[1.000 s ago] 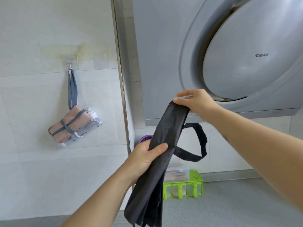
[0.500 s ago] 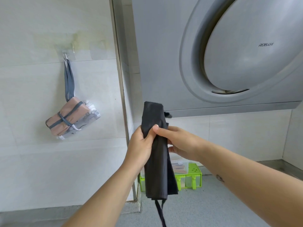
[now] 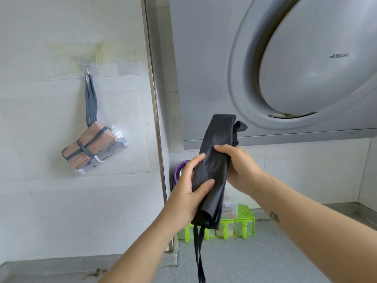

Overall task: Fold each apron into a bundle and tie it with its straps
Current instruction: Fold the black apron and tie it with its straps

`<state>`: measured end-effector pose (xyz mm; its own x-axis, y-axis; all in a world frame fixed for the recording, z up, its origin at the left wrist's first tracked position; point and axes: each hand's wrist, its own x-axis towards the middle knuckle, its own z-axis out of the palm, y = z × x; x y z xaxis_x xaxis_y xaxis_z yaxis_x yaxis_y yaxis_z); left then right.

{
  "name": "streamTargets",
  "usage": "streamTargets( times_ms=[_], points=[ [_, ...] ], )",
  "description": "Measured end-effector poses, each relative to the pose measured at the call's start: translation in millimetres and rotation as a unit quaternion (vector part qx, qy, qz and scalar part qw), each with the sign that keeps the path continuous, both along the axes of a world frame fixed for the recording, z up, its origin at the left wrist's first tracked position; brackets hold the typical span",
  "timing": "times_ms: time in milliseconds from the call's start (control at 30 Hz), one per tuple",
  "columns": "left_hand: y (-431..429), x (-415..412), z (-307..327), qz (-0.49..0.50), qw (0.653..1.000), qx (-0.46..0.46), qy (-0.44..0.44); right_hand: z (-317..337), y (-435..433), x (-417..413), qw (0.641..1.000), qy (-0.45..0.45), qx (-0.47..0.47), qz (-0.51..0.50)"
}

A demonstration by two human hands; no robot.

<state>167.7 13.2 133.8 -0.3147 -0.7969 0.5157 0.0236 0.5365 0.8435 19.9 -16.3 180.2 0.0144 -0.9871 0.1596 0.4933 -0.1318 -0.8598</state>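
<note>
Far left, on the pale glossy tiled wall, a small metal hook (image 3: 87,67) carries the tied bundle (image 3: 89,148): a peach apron, a plump soft block cross-bound in flat grey straps, white cloth poking out at its right end. It hangs tilted from a long grey loop (image 3: 91,99).

Moving right, a brushed metal trim strip (image 3: 155,99) runs down the wall corner. Just beside it a round purple lid (image 3: 180,166) peeks out behind the left hand (image 3: 189,190). That hand comes up from below, the forearm angled in, the thumb pressed flat on the front of the cloth, fingers (image 3: 195,162) reaching up along its left edge. It is grasping the black apron (image 3: 216,160)!

The apron is mid-air above the desk (image 3: 265,262), a long, narrow, matte folded band, slightly creased, standing nearly upright and leaning right. Two thin black straps (image 3: 199,258) dangle from its lower end.

The right hand (image 3: 240,168) comes in from the right, its fingers curled over the apron's right edge, grasping it at mid-height, a touch above the left.

Behind, low on the speckled grey desk, a lime-green plastic rack (image 3: 240,227). Above right, the smooth grey range hood (image 3: 306,68) with its big round panel.
</note>
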Motion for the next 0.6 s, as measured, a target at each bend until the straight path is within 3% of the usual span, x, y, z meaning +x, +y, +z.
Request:
streamTargets(
  times_ms=[67,167,267,400,600],
  points=[
    [2.3,0.1,5.4,-0.031,0.998,0.039,0.023,0.0,0.6,-5.6,0.997,0.028,-0.01,0.068],
    [7.2,0.0,8.4,-0.032,0.995,0.094,0.027,0.2,-5.2,-12.7,0.998,0.036,-0.055,0.01],
    [6.4,5.0,4.7,-0.083,0.985,0.152,0.025,-1.2,-7.1,-18.3,0.987,0.113,-0.103,-0.047],
    [9.8,11.6,4.5,-0.168,0.963,0.207,0.052,-0.4,-4.5,-28.4,0.948,0.255,-0.161,-0.1],
    [10.3,19.9,5.0,-0.166,0.954,0.243,0.05,5.1,5.1,-32.4,0.867,0.409,-0.278,-0.062]
  ],
)
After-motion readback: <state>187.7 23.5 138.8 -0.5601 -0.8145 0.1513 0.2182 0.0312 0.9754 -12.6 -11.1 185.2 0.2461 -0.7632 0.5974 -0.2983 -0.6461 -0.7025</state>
